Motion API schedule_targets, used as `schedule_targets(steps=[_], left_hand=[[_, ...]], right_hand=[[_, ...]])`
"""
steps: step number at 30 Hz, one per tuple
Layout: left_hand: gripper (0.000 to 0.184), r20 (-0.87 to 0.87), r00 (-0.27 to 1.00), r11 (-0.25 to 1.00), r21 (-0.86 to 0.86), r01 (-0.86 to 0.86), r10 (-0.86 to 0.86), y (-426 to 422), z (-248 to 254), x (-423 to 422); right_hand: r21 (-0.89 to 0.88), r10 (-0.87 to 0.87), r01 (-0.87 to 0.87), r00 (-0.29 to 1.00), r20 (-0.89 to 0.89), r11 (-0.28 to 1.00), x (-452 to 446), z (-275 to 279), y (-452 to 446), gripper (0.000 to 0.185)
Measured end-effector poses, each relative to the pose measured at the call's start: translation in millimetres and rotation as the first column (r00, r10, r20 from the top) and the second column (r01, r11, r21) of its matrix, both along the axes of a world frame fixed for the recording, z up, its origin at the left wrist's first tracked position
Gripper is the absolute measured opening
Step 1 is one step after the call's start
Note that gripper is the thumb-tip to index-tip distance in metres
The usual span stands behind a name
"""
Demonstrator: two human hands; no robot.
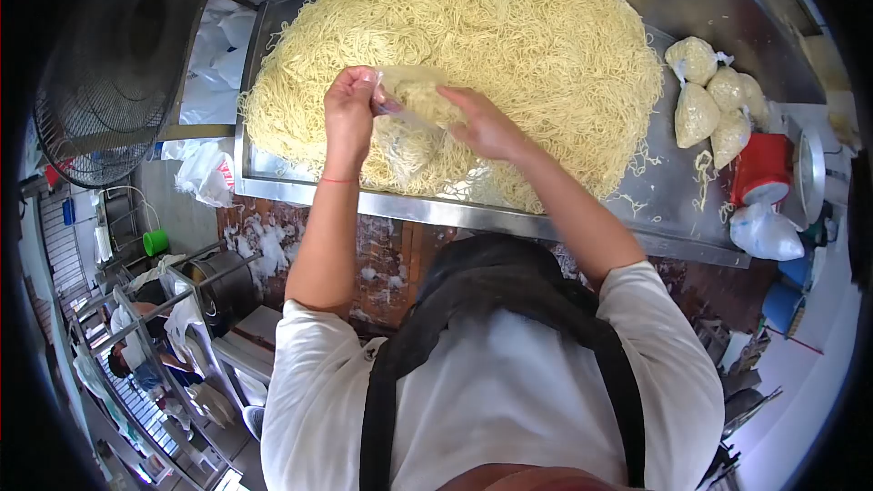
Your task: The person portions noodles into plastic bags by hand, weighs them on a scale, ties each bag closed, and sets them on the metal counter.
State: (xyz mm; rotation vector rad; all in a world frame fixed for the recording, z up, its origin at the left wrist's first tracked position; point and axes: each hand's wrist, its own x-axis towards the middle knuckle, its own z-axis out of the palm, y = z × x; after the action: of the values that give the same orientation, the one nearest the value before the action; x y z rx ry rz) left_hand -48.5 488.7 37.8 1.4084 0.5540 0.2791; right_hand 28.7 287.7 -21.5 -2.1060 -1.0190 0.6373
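My left hand (350,111) is closed on the rim of a clear plastic bag (400,147), pinching it above a large heap of yellow noodles (509,45). Some noodles show inside the bag, which hangs at the near side of the heap. At the right side of the bag's mouth is my right hand (486,125), its fingers stretched toward the bag and apart from the thumb. Whether its fingertips touch the plastic or the noodles in it, I cannot tell.
The heap lies on a metal table (673,218) with a raised front edge. Tied bags of noodles (696,114), a red scale (762,164) and a bag of white contents (766,231) stand on the right. A fan (100,100) and white plastic bags (207,173) are at the left.
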Motion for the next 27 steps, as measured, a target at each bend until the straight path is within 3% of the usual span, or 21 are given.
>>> schedule_targets(steps=[1, 2, 3, 4, 5, 6, 9, 10, 13, 16, 19, 22, 25, 27], left_hand=[[0.023, -0.082, 0.995, 0.997, 0.034, 0.064, -0.061, 10, -1, -1], [0.031, -0.166, 0.979, 0.989, 0.062, 0.134, -0.123, 13, -1, -2], [0.041, -0.17, 0.96, 0.886, 0.375, 0.271, -0.221, 9, 1, 2], [0.051, -0.204, 0.929, 0.671, 0.646, 0.364, -0.308, 1, 5, 6], [0.061, -0.264, 0.89, 0.369, 0.838, 0.403, -0.372, -6, 10, 11], [0.083, -0.488, 0.791, 0.234, 0.775, 0.587, -0.37, -13, 12, 17], [0.091, -0.615, 0.617, 0.026, 0.698, 0.716, -0.491, -11, -35, 33], [0.077, -0.493, 0.697, 0.038, 0.802, 0.596, -0.521, -11, -45, 36], [0.061, -0.677, 0.571, 0.027, 0.634, 0.773, -0.465, -6, -60, 47], [0.046, -0.606, 0.664, 0.225, 0.641, 0.733, -0.437, 5, -57, 40], [0.039, -0.579, 0.668, 0.385, 0.547, 0.744, -0.468, 11, 0, 29], [0.036, -0.507, 0.732, 0.244, 0.72, 0.65, -0.455, 6, 56, 21], [0.034, -0.527, 0.719, 0.196, 0.728, 0.657, -0.453, 1, 113, 20], [0.032, -0.537, 0.733, 0.146, 0.757, 0.637, -0.417, -6, 148, 16]], right_hand=[[-0.08, -0.055, 0.065, 0.991, 0.124, 0.995, -9, 3, -6, 0.068], [-0.092, -0.067, 0.078, 0.991, 0.119, 0.993, -14, -13, -4, 0.068], [-0.099, -0.078, 0.091, 0.989, 0.126, 0.991, -15, -39, 5, 0.068], [-0.103, -0.089, 0.103, 0.987, 0.134, 0.989, -10, -54, 13, 0.068], [-0.012, -0.057, 0.06, 0.982, 0.178, 0.998, -1, -56, 19, 0.063], [0.075, -0.026, 0.01, 0.975, 0.22, 0.997, 6, -58, 23, 0.059], [0.219, 0.102, -0.158, 0.964, 0.247, 0.963, 21, -64, 29, 0.051], [0.252, 0.15, -0.212, 0.958, 0.245, 0.944, 24, -68, 29, 0.049], [0.367, 0.057, -0.09, 0.993, 0.1, 0.926, 13, -79, 21, 0.058], [0.324, -0.266, 0.28, 0.96, -0.088, 0.904, -19, -57, 3, 0.072], [0.145, -0.295, 0.26, 0.895, 0.336, 0.955, -27, -45, -4, 0.084], [0.171, -0.26, 0.208, 0.884, 0.389, 0.963, -21, -35, 18, 0.082], [0.224, -0.152, 0.14, 0.988, 0.037, 0.965, 1, -17, 41, 0.053], [0.208, -0.15, 0.183, 0.975, -0.164, 0.961, 15, -4, 44, 0.035]])
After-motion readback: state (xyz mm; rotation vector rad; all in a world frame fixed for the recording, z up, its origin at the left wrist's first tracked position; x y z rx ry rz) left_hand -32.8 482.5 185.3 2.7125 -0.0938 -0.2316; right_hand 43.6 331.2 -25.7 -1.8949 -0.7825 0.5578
